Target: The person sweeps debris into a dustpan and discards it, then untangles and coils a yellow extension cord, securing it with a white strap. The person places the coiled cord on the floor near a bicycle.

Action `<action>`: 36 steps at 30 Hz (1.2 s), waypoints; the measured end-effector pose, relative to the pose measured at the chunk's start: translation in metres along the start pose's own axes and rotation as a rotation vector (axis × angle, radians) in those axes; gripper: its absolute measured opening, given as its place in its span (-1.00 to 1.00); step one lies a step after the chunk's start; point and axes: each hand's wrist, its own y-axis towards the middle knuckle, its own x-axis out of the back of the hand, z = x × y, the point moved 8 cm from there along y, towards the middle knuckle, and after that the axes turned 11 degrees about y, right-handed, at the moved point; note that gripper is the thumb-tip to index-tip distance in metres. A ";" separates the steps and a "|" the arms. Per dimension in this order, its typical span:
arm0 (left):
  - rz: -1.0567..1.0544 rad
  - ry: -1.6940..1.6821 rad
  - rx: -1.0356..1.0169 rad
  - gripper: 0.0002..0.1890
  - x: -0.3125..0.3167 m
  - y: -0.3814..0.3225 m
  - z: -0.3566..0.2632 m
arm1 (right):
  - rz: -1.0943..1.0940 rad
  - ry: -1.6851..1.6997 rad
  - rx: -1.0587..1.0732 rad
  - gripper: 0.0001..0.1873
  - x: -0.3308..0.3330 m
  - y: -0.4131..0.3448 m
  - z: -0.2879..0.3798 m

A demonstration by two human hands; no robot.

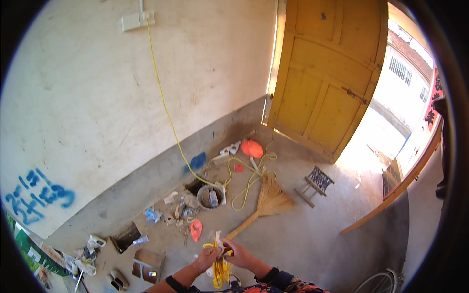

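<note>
Near the bottom centre, my left hand (207, 258) is closed on a bundled yellow cord (221, 275), whose loops hang below both hands. My right hand (238, 255) meets it from the right, its fingers bent at the top of the bundle and at a whitish strip (219, 238) that sticks up between the hands. What the right fingers grip is too small to tell. Just beyond the hands lies the handle of a straw broom (273, 199). A thinner yellow cable (163, 95) runs from a wall socket (148, 17) down to the floor, where it lies in loose loops.
A bucket (211, 196) with things inside stands by a hole in the floor; another hole (125, 238) is further left. Litter and red plastic pieces lie along the wall. A folding stool (318, 181) stands right, near the yellow door (322, 80). Shoes (117, 280) and a bicycle wheel (377, 284) are lower down.
</note>
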 end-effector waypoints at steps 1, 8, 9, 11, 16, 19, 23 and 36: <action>-0.004 0.073 0.018 -0.66 -0.003 0.006 -0.002 | 0.030 -0.014 -0.036 -0.39 0.004 0.001 0.001; -0.001 0.098 -0.040 -0.54 0.001 0.023 -0.039 | 0.007 -0.090 0.026 -0.28 0.020 0.024 0.021; 0.000 0.125 -0.021 -0.54 0.007 0.022 -0.041 | -0.003 -0.120 0.035 -0.28 0.018 0.026 0.022; 0.049 -0.004 -0.020 -0.56 0.013 0.020 -0.043 | -0.021 -0.088 0.015 -0.28 0.012 0.032 0.022; 0.126 -0.155 -0.191 -0.64 0.034 0.020 -0.052 | -0.201 -0.377 0.286 -0.29 -0.009 0.039 0.051; 0.044 0.156 -0.319 -0.71 0.056 0.013 -0.061 | -0.348 -0.455 0.285 -0.29 -0.014 0.039 0.059; 0.024 -0.031 -0.184 -0.70 0.068 0.015 -0.060 | -0.480 -0.139 0.236 -0.38 -0.018 0.038 0.055; 0.244 -0.269 0.089 -0.74 0.056 0.016 -0.077 | -0.688 0.393 0.400 -0.69 -0.024 0.022 0.068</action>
